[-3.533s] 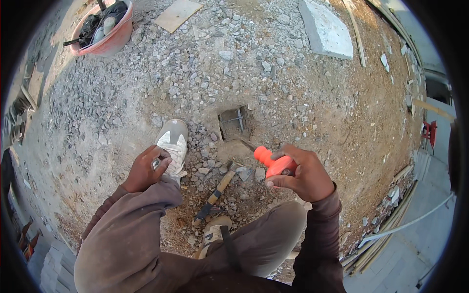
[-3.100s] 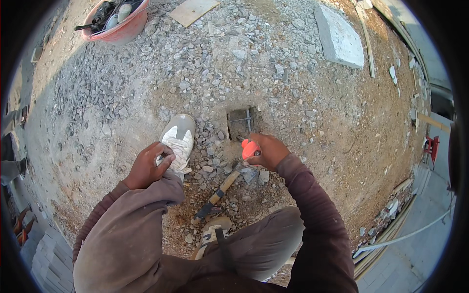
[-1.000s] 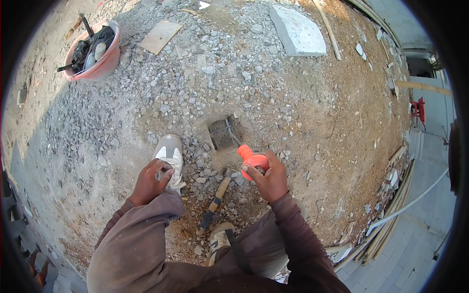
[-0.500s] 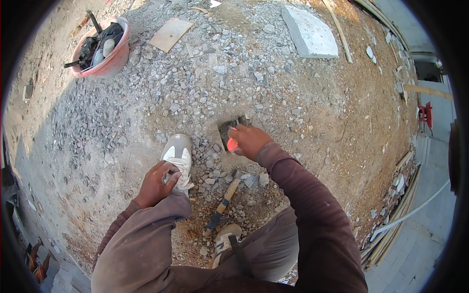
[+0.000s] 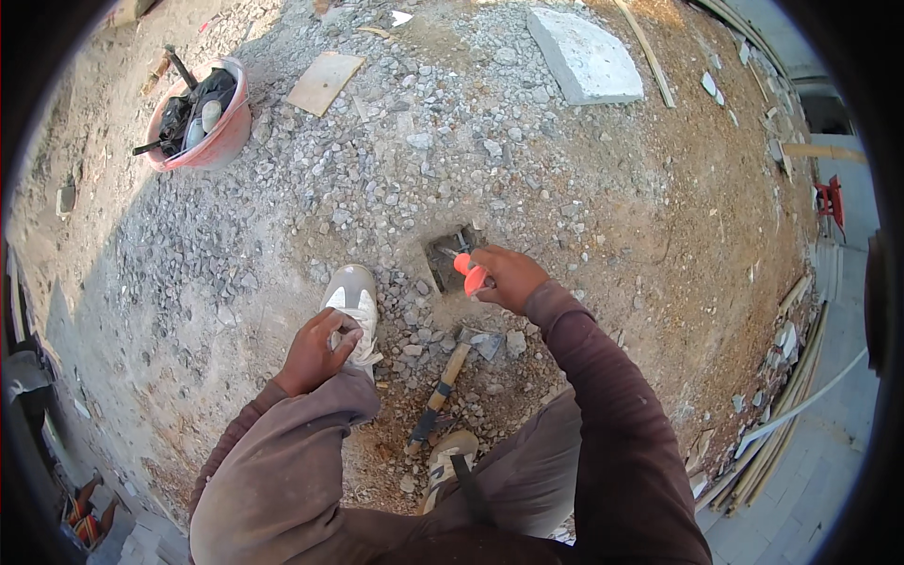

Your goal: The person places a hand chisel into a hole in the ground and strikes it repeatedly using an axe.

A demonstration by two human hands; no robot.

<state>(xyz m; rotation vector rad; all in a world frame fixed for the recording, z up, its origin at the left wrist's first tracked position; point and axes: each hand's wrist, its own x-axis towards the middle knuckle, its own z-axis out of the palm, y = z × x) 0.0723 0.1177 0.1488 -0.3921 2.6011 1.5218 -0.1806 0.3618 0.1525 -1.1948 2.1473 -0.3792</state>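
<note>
An orange-handled tool (image 5: 473, 275) is held in the right hand (image 5: 508, 279), the fingers wrapped tightly around the handle, with its working end lowered to the rim of a small square hole (image 5: 450, 256) sunk in the gravel. What kind of tip the tool has cannot be told, since it is hidden against the dark of the hole. The left hand (image 5: 315, 353) is rested on the raised knee, just beside the grey shoe (image 5: 352, 299); its fingers are curled loosely, and whether anything small is pinched in them cannot be told. The work in the hole would likely be done best with short, controlled strokes, the wrist kept low and the tool kept close to the walls, so that loose stones from the rim are not knocked back inside. A hammer (image 5: 450, 375) with a wooden handle is laid on the ground between the feet, within easy reach of the right hand. The ground (image 5: 603, 226) is made of compacted earth strewn with grey crushed stone. Farther off, a pink bucket (image 5: 200, 121) filled with tools, a flat board (image 5: 325, 82) and a pale concrete slab (image 5: 584, 55) are seen, and long timber strips (image 5: 786, 428) are stacked along the right edge.
</note>
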